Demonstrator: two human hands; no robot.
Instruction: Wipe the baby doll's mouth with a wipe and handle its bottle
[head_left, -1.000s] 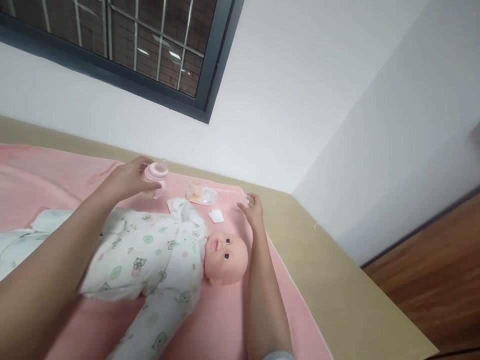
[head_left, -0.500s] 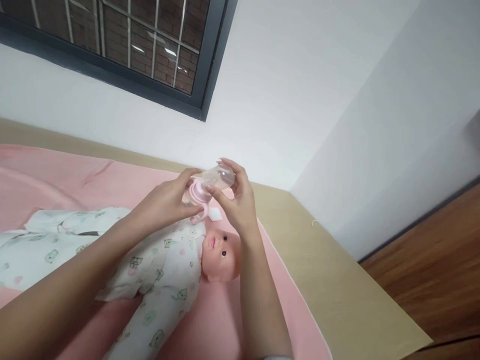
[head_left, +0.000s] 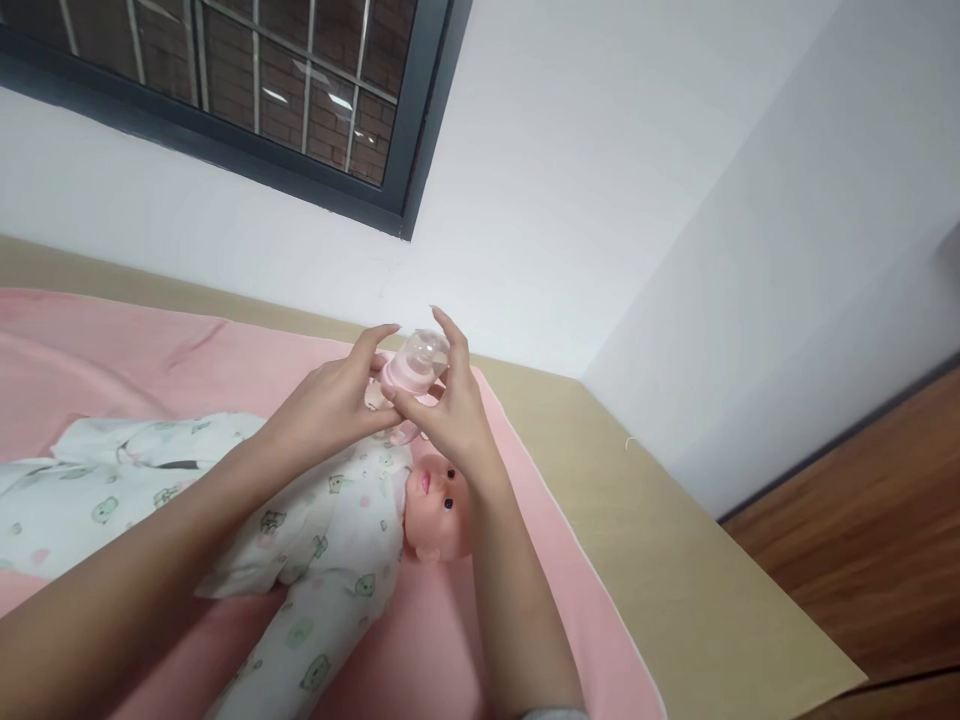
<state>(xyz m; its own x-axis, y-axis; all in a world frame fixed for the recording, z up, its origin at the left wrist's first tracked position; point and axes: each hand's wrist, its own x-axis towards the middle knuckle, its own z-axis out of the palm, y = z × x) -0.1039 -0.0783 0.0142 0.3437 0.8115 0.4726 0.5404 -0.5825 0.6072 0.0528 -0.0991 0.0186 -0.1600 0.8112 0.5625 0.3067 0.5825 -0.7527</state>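
A pink baby bottle with a clear cap (head_left: 415, 364) is held in the air above a baby doll (head_left: 330, 520). My left hand (head_left: 330, 405) grips the bottle's body from the left. My right hand (head_left: 448, 405) has its fingers closed round the clear cap on the bottle's top. The doll lies on its back in a white printed sleepsuit, head to the right, on a pink blanket (head_left: 112, 350). Both forearms cross over the doll, and my right wrist partly covers its head.
The blanket covers a beige tabletop (head_left: 675, 560) set against a white wall, with the table's right edge near a wooden floor (head_left: 862, 560). A dark-framed barred window (head_left: 247, 90) sits above. Small items behind my hands are hidden.
A second ago my hands were apart, the left holding the bottle and the right on a clear cap on the blanket. They have come together, and the cap now sits over the bottle's top.
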